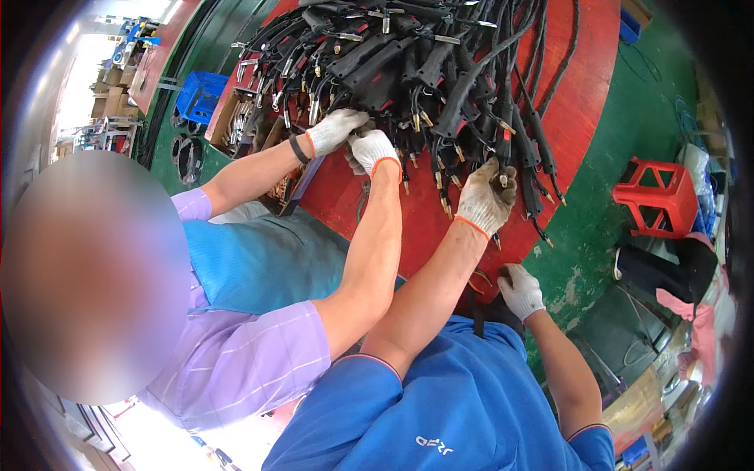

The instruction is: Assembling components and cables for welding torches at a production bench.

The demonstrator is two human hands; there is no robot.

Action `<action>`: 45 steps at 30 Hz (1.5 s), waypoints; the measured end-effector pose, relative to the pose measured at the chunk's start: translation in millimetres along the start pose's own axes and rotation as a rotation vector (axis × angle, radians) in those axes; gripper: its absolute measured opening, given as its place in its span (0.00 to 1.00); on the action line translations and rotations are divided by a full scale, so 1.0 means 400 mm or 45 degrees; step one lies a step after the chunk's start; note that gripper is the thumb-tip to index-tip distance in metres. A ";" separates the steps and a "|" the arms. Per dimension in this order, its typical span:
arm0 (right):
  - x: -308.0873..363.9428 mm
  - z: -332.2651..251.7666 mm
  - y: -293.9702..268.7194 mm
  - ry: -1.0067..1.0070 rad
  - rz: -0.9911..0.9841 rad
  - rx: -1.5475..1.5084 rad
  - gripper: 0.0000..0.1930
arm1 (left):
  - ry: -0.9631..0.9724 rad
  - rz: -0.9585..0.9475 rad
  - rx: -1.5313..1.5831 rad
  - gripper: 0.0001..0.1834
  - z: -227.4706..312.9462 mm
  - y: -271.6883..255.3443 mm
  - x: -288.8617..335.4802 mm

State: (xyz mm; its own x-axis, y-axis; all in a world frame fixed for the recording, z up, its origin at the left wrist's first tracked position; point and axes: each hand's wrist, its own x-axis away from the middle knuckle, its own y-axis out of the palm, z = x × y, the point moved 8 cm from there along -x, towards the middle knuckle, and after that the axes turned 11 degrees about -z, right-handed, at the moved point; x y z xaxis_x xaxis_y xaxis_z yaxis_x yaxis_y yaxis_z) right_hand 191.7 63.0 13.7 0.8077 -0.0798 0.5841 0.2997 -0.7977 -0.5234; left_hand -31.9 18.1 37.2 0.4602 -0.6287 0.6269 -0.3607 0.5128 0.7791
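with the left hand (487, 198) wrapped around a torch tip (503, 180), tugging could snag crowded torches (457, 110) just beyond it; i cannot tell the grip of the right hand (521, 292).

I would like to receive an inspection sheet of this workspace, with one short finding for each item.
Surface: red table, largely covered by the heap.
Things worked on: black handles, many, piled together.
Clutter: open box of metal parts, at the table's left.
Hands: left hand gloved, closed on a metal-tipped end; right hand gloved, by the near table edge, grip unclear; co-worker's gloved hands further left.
Cables: black cables, bunched, some crossing.
Surroundings: green floor, red stool, blue crate.
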 end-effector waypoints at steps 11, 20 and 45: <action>0.011 -0.007 -0.006 0.001 0.032 0.011 0.17 | 0.006 -0.031 0.055 0.11 -0.006 0.008 0.012; 0.004 0.015 0.008 -0.007 0.039 0.041 0.17 | 0.040 0.016 0.070 0.13 -0.009 0.002 0.008; 0.004 0.004 -0.004 -0.021 0.033 0.022 0.16 | 0.049 0.010 0.063 0.13 -0.005 0.004 0.011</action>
State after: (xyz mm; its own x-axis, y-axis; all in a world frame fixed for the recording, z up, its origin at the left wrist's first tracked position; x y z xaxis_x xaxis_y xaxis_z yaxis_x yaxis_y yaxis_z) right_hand 193.3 65.0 14.6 0.8236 -0.0900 0.5599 0.2873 -0.7850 -0.5489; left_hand -29.0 17.3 41.1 0.4880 -0.6011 0.6329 -0.4035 0.4876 0.7742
